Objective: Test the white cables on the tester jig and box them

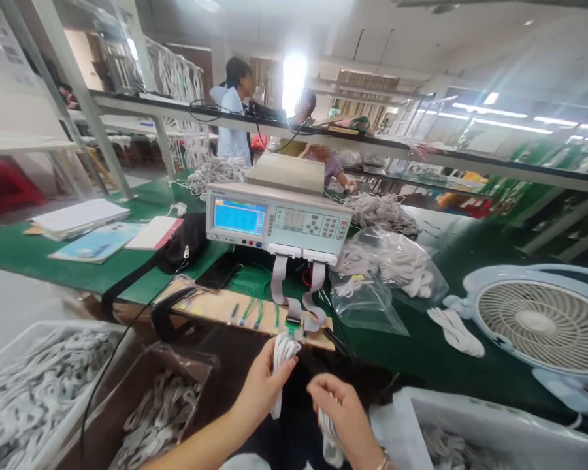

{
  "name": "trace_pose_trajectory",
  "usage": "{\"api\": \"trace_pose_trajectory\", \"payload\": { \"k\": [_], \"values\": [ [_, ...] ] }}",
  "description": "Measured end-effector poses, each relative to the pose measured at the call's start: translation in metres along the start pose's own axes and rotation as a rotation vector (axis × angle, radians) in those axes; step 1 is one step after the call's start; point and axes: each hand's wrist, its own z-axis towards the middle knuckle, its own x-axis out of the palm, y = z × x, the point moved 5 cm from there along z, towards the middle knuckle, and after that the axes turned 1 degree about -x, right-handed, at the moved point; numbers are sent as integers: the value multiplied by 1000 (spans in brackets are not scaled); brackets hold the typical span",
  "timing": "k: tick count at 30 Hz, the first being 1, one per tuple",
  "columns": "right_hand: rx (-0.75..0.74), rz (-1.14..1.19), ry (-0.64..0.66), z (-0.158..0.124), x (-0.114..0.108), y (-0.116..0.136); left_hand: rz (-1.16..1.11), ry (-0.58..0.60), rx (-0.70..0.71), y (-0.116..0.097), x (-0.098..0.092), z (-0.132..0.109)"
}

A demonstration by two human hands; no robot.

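Observation:
My left hand is closed around a bundle of white cable, held upright just in front of the wooden test board. In my right hand, lower and to the right, the fingers wrap a second looped white cable bundle that hangs down below the palm. The board carries small connectors and green wires along the table edge. Grey ribbon cables run down to it from a tester with a lit blue screen. Connector ends of the held cables are too small to make out.
On the left stand a white bin and a brown box of cables. A white box and a fan are at right. Bagged cables lie beside the tester. Two people are beyond the shelf.

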Motion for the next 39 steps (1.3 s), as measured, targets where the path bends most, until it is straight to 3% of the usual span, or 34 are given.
{"api": "trace_pose_trajectory", "payload": {
  "k": [3,6,8,11,14,16,19,25,36,39],
  "values": [
    [-183,-237,-177,9,2,21,74,14,20,14,4,-1],
    [-196,-283,-269,16,6,17,193,9,66,18,7,-9],
    [-176,-239,-270,21,7,7,253,9,128,16,8,-13],
    [-139,-47,-167,29,8,-6,217,43,153,15,9,-15],
    [-98,129,-106,34,4,-14,4,45,12,21,9,-10],
    [-94,113,-130,37,-2,-17,-104,89,-106,26,12,-4],
    [-79,17,-195,42,-8,-20,-85,158,-174,29,14,4],
    [-25,62,-197,56,-8,-28,-222,140,-417,49,0,19],
    [-2,116,-209,56,-7,-26,-186,138,-426,54,-9,27],
    [42,247,-205,60,-2,-31,-185,113,-429,53,-11,28]
  ]
}}
